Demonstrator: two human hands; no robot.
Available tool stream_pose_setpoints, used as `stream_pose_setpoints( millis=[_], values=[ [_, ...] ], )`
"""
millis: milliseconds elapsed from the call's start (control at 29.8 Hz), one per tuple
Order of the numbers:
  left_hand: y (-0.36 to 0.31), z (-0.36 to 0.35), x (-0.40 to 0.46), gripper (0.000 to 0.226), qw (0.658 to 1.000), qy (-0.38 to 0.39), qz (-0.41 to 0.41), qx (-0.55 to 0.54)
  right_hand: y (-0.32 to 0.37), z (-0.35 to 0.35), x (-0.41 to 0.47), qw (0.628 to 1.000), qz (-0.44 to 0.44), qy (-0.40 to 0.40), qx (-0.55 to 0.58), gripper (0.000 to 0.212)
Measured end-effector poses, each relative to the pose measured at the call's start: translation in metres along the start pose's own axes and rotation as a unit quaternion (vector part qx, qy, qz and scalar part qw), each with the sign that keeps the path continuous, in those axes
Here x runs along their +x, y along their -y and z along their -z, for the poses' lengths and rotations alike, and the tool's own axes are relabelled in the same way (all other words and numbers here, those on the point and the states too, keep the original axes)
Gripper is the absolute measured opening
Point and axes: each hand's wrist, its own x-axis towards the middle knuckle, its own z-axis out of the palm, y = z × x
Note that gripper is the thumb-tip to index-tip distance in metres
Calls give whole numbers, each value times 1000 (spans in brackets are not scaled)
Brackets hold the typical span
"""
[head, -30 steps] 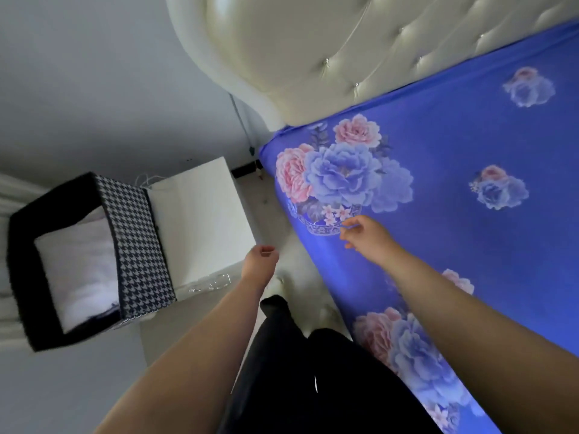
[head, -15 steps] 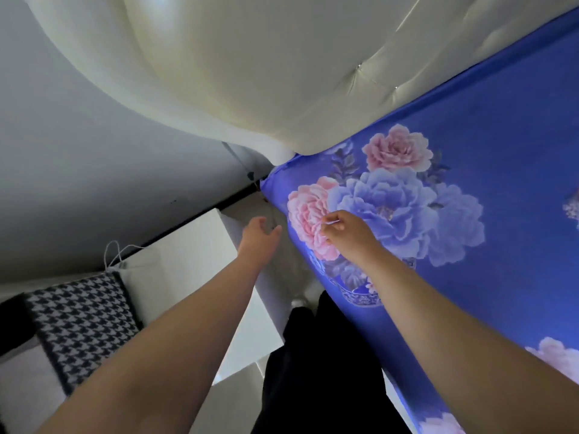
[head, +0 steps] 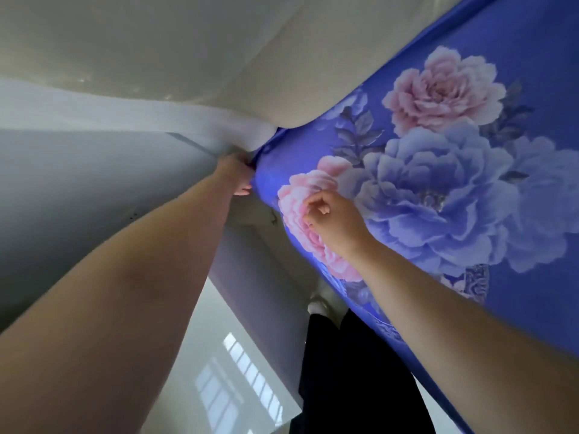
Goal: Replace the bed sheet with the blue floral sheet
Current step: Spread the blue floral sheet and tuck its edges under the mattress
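The blue floral sheet (head: 470, 189) lies flat over the mattress and fills the right half of the head view. My left hand (head: 239, 175) is at the sheet's top corner, where mattress and headboard meet, with its fingers curled around the sheet's edge there. My right hand (head: 332, 217) rests on the pink flower near that corner, fingers loosely curled, thumb and forefinger pinching the cloth.
The cream padded headboard (head: 219, 51) hangs close overhead at the top. A glossy white bedside cabinet (head: 225, 371) stands below my left arm, tight against the bed. My legs in black trousers (head: 351, 371) stand in the narrow gap between cabinet and mattress.
I have leaned in towards the head corner of the bed. My left hand moved from mid-air to the sheet's corner at the headboard. My right hand stays on the pink flower.
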Motion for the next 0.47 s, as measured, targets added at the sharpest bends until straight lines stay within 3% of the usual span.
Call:
stream_pose_setpoints(
  millis=[34,134,201,235,335,469],
  values=[
    [-3,1,3,21,1000,0,-2,-15,-5,-3,2,1000,3,-7,5,13],
    [14,24,13,19,987,-144,-46,-49,-16,-8,0,998,33,-58,23,12],
    [32,43,13,23,977,-210,-35,5,-20,-9,-1,996,31,-76,39,19],
    [39,46,16,24,974,-225,-23,22,-20,-10,1,996,30,-75,37,17],
    [33,32,24,20,969,-236,14,-77,-15,-4,9,996,43,-72,9,12],
    [24,6,24,45,961,-228,94,-128,-20,7,21,998,52,-47,1,9]
  ],
)
